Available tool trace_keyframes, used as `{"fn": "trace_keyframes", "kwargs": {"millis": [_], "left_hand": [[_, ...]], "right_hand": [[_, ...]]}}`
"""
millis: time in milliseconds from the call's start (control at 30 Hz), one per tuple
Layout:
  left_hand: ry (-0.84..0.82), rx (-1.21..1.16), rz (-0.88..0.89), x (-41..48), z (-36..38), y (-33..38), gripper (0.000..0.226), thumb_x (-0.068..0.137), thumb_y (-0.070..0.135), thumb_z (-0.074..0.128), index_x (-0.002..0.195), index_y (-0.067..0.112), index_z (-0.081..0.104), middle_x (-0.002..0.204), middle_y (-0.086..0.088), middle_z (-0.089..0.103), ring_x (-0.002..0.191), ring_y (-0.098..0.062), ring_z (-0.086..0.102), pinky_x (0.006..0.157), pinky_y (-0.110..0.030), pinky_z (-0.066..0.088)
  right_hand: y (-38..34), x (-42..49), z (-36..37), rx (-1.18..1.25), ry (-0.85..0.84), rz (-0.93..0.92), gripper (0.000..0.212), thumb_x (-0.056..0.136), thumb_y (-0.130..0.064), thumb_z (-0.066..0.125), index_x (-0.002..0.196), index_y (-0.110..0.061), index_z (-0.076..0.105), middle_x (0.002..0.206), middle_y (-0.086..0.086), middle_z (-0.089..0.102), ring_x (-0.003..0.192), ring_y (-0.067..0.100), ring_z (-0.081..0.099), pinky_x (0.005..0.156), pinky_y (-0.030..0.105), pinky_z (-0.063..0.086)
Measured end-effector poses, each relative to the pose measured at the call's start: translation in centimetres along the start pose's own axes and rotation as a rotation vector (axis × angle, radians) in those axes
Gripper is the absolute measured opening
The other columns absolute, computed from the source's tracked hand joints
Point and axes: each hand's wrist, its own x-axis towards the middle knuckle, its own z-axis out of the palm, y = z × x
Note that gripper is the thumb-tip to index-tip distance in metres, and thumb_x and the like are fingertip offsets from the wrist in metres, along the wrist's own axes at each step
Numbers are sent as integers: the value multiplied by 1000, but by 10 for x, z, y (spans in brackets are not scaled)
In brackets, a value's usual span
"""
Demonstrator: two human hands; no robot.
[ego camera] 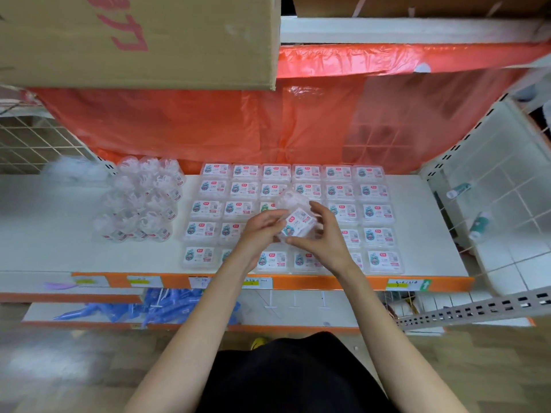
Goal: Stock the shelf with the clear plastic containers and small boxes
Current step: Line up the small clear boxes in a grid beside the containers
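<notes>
Closest to the camera, a person in dark clothing reaches two bare forearms forward over a store shelf. Below the arms, a lower shelf holds a heap of blue packaged items [155,308]. Above it runs the orange front edge of the main shelf, carrying small price labels [405,284]. Over the middle of the white shelf [59,228], both hands hold one clear plastic box [296,222] with a printed label, tilted and lifted above the stock. The left hand [262,226] curls its fingers against the box's left side. The right hand [320,234] wraps its thumb under the near edge and arches its fingers over the right side. Beneath the hands, matching small boxes [378,211] lie flat in neat rows across the shelf's centre and right. To their left stands a tight cluster of round clear containers [140,201]. Behind everything hangs a translucent orange plastic sheet [208,123]. Farthest, at upper left, sits a cardboard carton [134,40].
</notes>
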Motion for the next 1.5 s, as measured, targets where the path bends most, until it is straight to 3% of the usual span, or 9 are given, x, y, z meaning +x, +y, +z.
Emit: {"fn": "trace_keyframes", "kwargs": {"millis": [100, 200, 433, 500, 633, 900, 1100, 1367, 1500], "left_hand": [[-100, 93, -8, 1, 4, 1, 25, 97, 9, 57, 118, 20, 67, 117, 7, 66, 103, 4, 60, 84, -20, 51], [-129, 112, -18, 4, 10, -1, 27, 96, 8, 58, 121, 15, 65, 120, 3, 67, 101, 3, 61, 83, -19, 50], [-22, 140, 79, 9, 32, -5, 21, 96, 11, 60, 115, 13, 67, 116, 1, 67, 110, -10, 62, 78, -11, 48], [50, 342, 232, 8, 33, -10, 23, 97, 13, 56, 117, 13, 66, 116, 2, 66, 112, -12, 59, 83, -10, 45], [107, 961, 549, 5, 22, -36, 30, 95, 17, 52, 123, 18, 64, 125, 0, 61, 119, -19, 49, 102, -29, 32], [71, 1156, 522, -7, 28, -67, 48, 89, 25, 54, 137, 21, 54, 145, -8, 44, 136, -22, 26, 112, -34, 9], [37, 1188, 497, -7, 27, -64, 50, 96, 26, 50, 146, 26, 42, 156, -3, 29, 145, -21, 18, 117, -33, 3], [17, 1242, 470, -8, 25, -67, 57, 99, 30, 46, 153, 26, 28, 161, -1, 17, 149, -20, 7, 120, -35, 0], [14, 1247, 461, -9, 26, -68, 59, 99, 31, 46, 153, 25, 26, 162, -2, 15, 149, -20, 5, 121, -35, -1]], "right_hand": [[0, 1, -15, -215, -95, -152, 89, 57, -34, 95, 135, -30, 52, 146, -6, 42, 135, 9, 38, 111, 28, 35], [-3, 0, -23, -293, -132, -185, 79, 55, -31, 96, 126, -26, 62, 133, -7, 51, 126, 7, 45, 110, 35, 38], [3, -11, -34, -345, 82, -135, 85, 59, -38, 93, 134, -24, 55, 131, -9, 54, 121, 10, 50, 100, 26, 42], [9, -15, -39, -338, 170, -125, 83, 62, -38, 92, 134, -25, 53, 130, -11, 53, 122, 13, 50, 100, 33, 45], [27, -20, -53, -384, 319, -88, 81, 64, -38, 91, 133, -19, 53, 129, -6, 53, 121, 18, 51, 99, 43, 48], [54, -22, -53, -451, 439, -16, 88, 65, -42, 89, 136, -14, 45, 142, 5, 42, 129, 21, 45, 98, 44, 50], [53, -21, -53, -466, 451, 49, 89, 64, -34, 91, 134, -11, 41, 141, 8, 35, 109, 27, 59, 79, 40, 54], [58, -19, -46, -470, 404, 34, 73, 70, -37, 87, 125, -7, 50, 127, 9, 48, 111, 26, 54, 93, 40, 49], [61, -21, -45, -523, 408, 30, 62, 80, -51, 74, 123, -9, 57, 138, 7, 48, 118, 24, 53, 103, 42, 42]]}}
